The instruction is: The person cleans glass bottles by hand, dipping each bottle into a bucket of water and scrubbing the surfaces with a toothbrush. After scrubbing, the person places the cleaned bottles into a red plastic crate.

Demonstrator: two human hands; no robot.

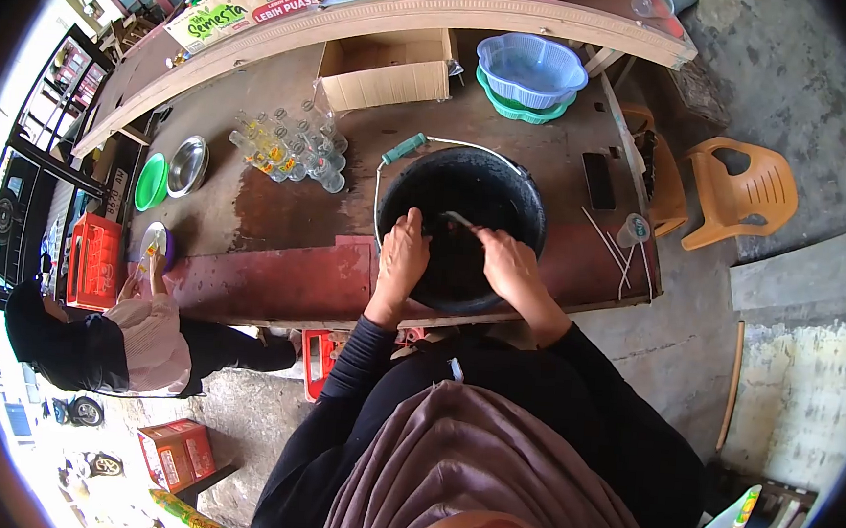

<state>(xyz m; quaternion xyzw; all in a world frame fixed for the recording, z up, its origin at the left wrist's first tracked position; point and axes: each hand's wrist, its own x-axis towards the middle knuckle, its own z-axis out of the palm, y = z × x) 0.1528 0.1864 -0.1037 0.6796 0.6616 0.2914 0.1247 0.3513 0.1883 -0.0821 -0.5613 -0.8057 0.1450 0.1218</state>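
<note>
A large black bucket (535, 198) with a wire handle and a green grip (405, 149) stands at the table's front edge. Both my hands are over it. My right hand (511, 267) is closed on a thin light-coloured utensil (459, 219) that points into the bucket. My left hand (404, 259) is at the bucket's left inner side, its fingers bent together; what it holds, if anything, is hidden. The inside of the bucket is dark, and its contents cannot be made out.
Glass bottles (299, 147), a cardboard box (386, 85), stacked basins (532, 71), a phone (598, 181), straws (609, 248) and a cup (633, 231) are on the table (368, 201). A co-worker (114, 340) handles something by a bowl at left.
</note>
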